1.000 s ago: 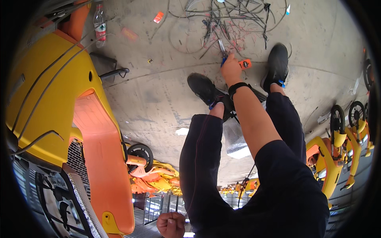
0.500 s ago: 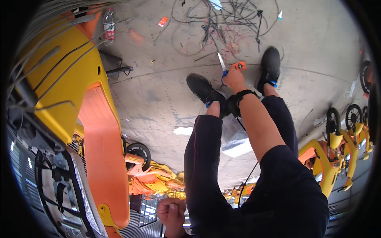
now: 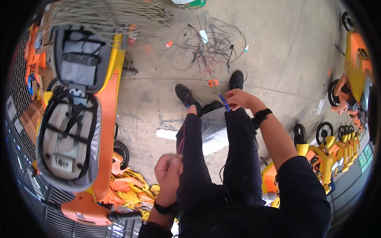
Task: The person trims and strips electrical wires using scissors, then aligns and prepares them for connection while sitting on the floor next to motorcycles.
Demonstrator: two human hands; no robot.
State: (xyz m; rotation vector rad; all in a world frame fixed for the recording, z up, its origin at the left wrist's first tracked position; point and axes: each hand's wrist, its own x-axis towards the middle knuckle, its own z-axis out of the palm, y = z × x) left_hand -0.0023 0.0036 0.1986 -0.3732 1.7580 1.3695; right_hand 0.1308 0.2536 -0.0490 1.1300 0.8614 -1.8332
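Note:
My left hand [image 3: 167, 172] is closed, thumb against the fingers, pinching a thin red wire [image 3: 181, 146] that sticks up from the grip. My right hand [image 3: 239, 99] is above my right knee and grips scissors [image 3: 225, 103] by their blue handle. The blades point away from me and down toward the floor. Beyond their tips lies a small orange object [image 3: 213, 82] on the concrete, its kind unclear. Farther out a tangle of dark cables [image 3: 231, 48] spreads over the floor, with short red wire scraps [image 3: 206, 68] at its near side.
On my left stands a yellow and orange scooter [image 3: 107, 139] with its seat [image 3: 73, 154] flipped up. A thick bundle of grey cables [image 3: 111, 18] lies across its far end. Yellow and orange body panels [image 3: 129, 186] are piled behind. More scooters [image 3: 317, 158] line the right.
My right hand has lifted the scissors from the floor beside the orange object toward my knee. My left hand has come up and forward with the wire. The view has shifted.

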